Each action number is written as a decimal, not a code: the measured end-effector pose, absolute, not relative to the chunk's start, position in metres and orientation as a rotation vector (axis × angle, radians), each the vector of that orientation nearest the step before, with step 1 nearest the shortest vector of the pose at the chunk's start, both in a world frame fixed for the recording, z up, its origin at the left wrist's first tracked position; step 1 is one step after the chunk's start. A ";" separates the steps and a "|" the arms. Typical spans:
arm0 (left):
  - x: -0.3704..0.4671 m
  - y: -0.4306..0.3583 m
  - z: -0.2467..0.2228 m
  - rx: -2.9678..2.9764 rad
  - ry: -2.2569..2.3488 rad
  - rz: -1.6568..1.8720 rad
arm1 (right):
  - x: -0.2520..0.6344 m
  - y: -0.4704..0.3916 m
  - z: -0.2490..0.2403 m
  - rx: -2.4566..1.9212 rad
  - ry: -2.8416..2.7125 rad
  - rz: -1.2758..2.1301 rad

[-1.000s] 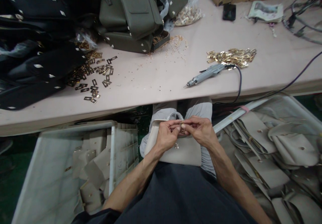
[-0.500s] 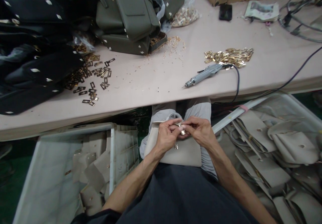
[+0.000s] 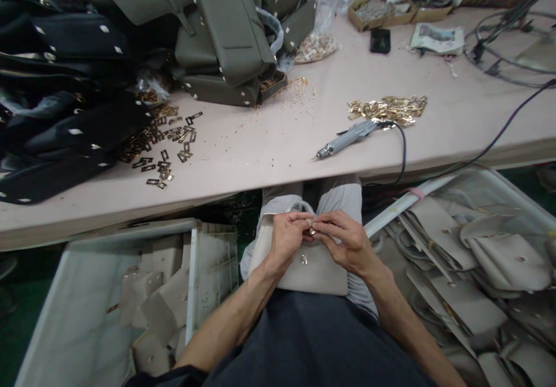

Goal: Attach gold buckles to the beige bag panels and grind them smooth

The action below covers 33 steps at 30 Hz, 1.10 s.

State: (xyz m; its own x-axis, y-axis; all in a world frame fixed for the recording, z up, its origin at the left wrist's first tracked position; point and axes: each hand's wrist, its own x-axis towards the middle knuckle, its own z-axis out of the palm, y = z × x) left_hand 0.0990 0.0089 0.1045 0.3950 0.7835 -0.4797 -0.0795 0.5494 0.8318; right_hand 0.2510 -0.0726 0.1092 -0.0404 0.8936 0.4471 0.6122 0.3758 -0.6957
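Note:
A light beige bag (image 3: 321,274) lies across my lap, with a small metal fitting (image 3: 304,259) on its front. Above that fitting, my left hand (image 3: 289,235) and my right hand (image 3: 344,237) meet with fingertips pinched together. Between them is a small shiny metal piece (image 3: 311,231), partly covered by the fingers. Both hands are closed on it. The bag's handle (image 3: 299,206) shows just beyond my fingers.
On the table (image 3: 247,170) lie a grey electric screwdriver (image 3: 347,138), gold metal pieces (image 3: 388,109), dark buckles (image 3: 163,167) and stacked dark bags (image 3: 234,33). Crates holding beige pieces stand left (image 3: 193,277) and right (image 3: 395,206).
The view has tilted up slightly, so the table items sit lower. My fingers have shifted around the metal piece, which is now more covered, and my right hand has turned a little.

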 end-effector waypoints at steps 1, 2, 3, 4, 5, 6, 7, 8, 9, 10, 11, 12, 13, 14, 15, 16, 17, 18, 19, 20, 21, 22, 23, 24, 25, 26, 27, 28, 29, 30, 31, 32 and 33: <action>0.099 0.010 0.105 0.809 1.010 0.626 | 0.250 -0.071 0.108 -1.340 -1.754 0.375; 0.100 0.012 0.106 0.792 0.994 0.611 | 0.249 -0.070 0.107 -1.349 -1.757 0.361; 0.100 0.012 0.108 0.780 0.977 0.592 | 0.248 -0.068 0.108 -1.356 -1.751 0.353; 0.100 0.013 0.109 0.782 0.961 0.568 | 0.247 -0.066 0.109 -1.360 -1.736 0.353; 0.099 0.013 0.110 0.803 0.948 0.547 | 0.247 -0.064 0.112 -1.364 -1.712 0.364; 0.097 0.012 0.111 0.850 0.940 0.534 | 0.247 -0.062 0.115 -1.368 -1.683 0.388; 0.095 0.011 0.113 0.927 0.944 0.540 | 0.248 -0.059 0.119 -1.371 -1.657 0.424; 0.092 0.009 0.115 1.032 0.964 0.573 | 0.249 -0.057 0.122 -1.374 -1.636 0.465; 0.088 0.007 0.116 1.158 0.998 0.632 | 0.250 -0.055 0.125 -1.377 -1.619 0.506; 0.085 0.004 0.118 1.289 1.034 0.707 | 0.252 -0.053 0.127 -1.377 -1.606 0.544; 0.082 0.002 0.120 1.409 1.060 0.781 | 0.254 -0.050 0.129 -1.374 -1.595 0.575; 0.079 0.000 0.121 1.500 1.062 0.835 | 0.255 -0.048 0.130 -1.368 -1.585 0.601; 0.078 -0.001 0.121 1.552 1.038 0.859 | 0.256 -0.047 0.130 -1.362 -1.574 0.622; 0.078 -0.002 0.121 1.565 0.997 0.850 | 0.257 -0.045 0.130 -1.357 -1.565 0.644; 0.079 -0.002 0.120 1.549 0.954 0.821 | 0.257 -0.044 0.129 -1.355 -1.559 0.667; 0.080 -0.002 0.118 1.515 0.924 0.784 | 0.257 -0.043 0.128 -1.362 -1.549 0.687; 0.082 -0.001 0.116 1.473 0.912 0.750 | 0.257 -0.042 0.126 -1.380 -1.535 0.709; 0.084 0.000 0.114 1.428 0.917 0.722 | 0.257 -0.042 0.124 -1.406 -1.516 0.732; 0.086 0.002 0.111 1.382 0.929 0.702 | 0.257 -0.042 0.122 -1.436 -1.492 0.755; 0.088 0.003 0.109 1.341 0.941 0.691 | 0.256 -0.043 0.120 -1.463 -1.468 0.781; 0.089 0.004 0.107 1.304 0.946 0.686 | 0.256 -0.043 0.118 -1.486 -1.443 0.805; 0.090 0.005 0.105 1.275 0.947 0.684 | 0.255 -0.044 0.116 -1.504 -1.419 0.828; 0.090 0.005 0.104 1.257 0.943 0.683 | 0.255 -0.044 0.114 -1.515 -1.392 0.848; 0.091 0.005 0.103 1.250 0.939 0.682 | 0.253 -0.044 0.112 -1.524 -1.361 0.862; 0.091 0.005 0.102 1.250 0.935 0.682 | 0.252 -0.044 0.111 -1.531 -1.327 0.871; 0.091 0.005 0.102 1.250 0.933 0.681 | 0.250 -0.044 0.110 -1.539 -1.290 0.875; 0.090 0.005 0.102 1.250 0.933 0.683 | 0.248 -0.043 0.109 -1.545 -1.254 0.874; 0.090 0.004 0.102 1.251 0.935 0.685 | 0.245 -0.043 0.109 -1.552 -1.220 0.874; 0.091 0.004 0.103 1.250 0.940 0.688 | 0.243 -0.042 0.108 -1.557 -1.187 0.875; 0.091 0.005 0.104 1.249 0.947 0.692 | 0.241 -0.041 0.108 -1.561 -1.156 0.879; 0.091 0.005 0.104 1.247 0.953 0.690 | 0.240 -0.040 0.108 -1.565 -1.124 0.887; 0.092 0.005 0.105 1.246 0.961 0.688 | 0.239 -0.039 0.108 -1.570 -1.092 0.899; 0.092 0.005 0.106 1.245 0.968 0.683 | 0.238 -0.039 0.108 -1.575 -1.060 0.915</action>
